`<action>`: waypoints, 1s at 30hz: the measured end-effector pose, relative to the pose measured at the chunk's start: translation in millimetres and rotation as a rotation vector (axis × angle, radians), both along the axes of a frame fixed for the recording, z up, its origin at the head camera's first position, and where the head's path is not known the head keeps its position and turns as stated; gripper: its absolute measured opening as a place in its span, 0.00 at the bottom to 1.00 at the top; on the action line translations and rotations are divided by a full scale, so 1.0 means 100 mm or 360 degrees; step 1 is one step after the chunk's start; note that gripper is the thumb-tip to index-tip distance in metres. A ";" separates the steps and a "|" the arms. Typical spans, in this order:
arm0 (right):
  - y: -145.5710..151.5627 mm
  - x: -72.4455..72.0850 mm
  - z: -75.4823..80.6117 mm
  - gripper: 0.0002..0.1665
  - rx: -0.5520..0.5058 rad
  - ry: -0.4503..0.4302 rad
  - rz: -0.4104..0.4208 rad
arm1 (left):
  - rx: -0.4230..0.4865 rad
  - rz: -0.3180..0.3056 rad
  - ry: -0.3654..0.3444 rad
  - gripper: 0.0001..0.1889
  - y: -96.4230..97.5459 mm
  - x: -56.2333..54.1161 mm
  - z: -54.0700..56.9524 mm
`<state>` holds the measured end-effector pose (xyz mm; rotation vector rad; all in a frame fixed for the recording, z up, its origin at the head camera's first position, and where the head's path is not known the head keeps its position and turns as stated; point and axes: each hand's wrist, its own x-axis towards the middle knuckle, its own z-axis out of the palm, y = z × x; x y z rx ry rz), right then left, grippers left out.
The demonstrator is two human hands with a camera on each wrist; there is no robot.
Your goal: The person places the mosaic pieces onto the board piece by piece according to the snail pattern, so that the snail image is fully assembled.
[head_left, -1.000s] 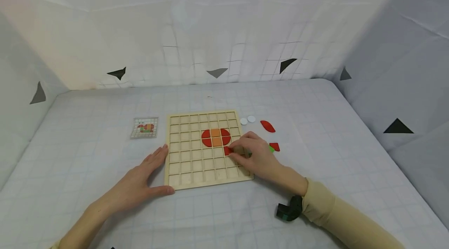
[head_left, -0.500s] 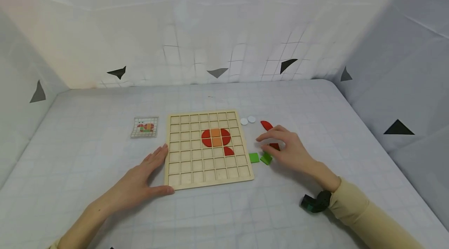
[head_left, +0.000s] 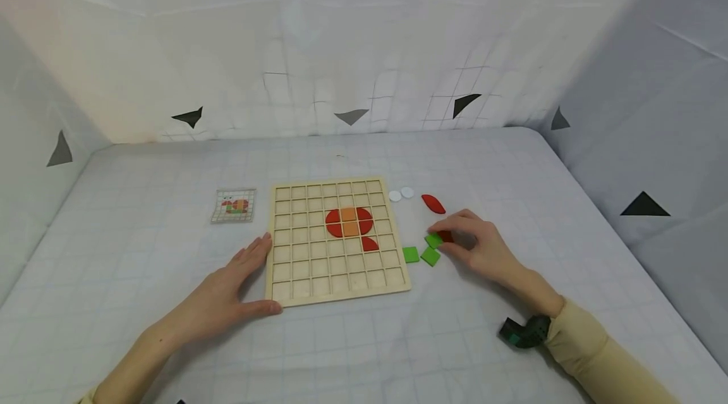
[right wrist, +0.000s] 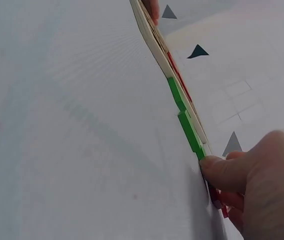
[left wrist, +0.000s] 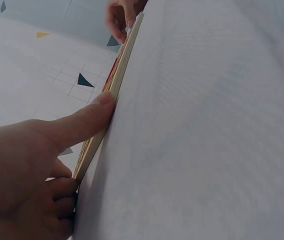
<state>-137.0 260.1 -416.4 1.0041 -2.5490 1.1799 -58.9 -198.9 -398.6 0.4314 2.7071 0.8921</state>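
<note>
A light wooden grid board (head_left: 341,299) lies flat on the table. Set in its cells are two orange squares (head_left: 349,222) flanked by red rounded pieces (head_left: 333,223), with a red quarter-circle (head_left: 370,244) below right. My left hand (head_left: 218,299) rests against the board's left edge, fingers straight and thumb at the near corner. Right of the board, my right hand (head_left: 483,249) pinches a green square tile (head_left: 433,240) between thumb and forefinger; a red piece (head_left: 445,236) lies partly hidden under those fingers. In the right wrist view the thumb (right wrist: 214,167) meets the end of the green tiles.
Two more green tiles (head_left: 430,257) lie beside the board's right edge. Behind them are white discs (head_left: 406,192) and a red leaf-shaped piece (head_left: 433,203). A small picture card (head_left: 233,205) lies left of the board. White sheets with coloured triangles surround the table.
My right hand has left the red quarter-circle in its cell and moved right to the loose pieces, its fingertips closing about a green tile. The left hand stays at the board's edge.
</note>
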 end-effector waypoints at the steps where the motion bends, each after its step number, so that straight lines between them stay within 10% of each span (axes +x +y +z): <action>1: -0.02 0.01 0.03 0.24 -0.0015 0.0008 -0.0017 | -0.0004 0.0000 0.0002 0.61 0.00 0.00 0.00; 30: -0.12 0.09 0.16 0.22 -0.0038 0.0088 -0.0220 | 0.0017 0.0004 -0.0002 0.60 0.00 0.02 0.04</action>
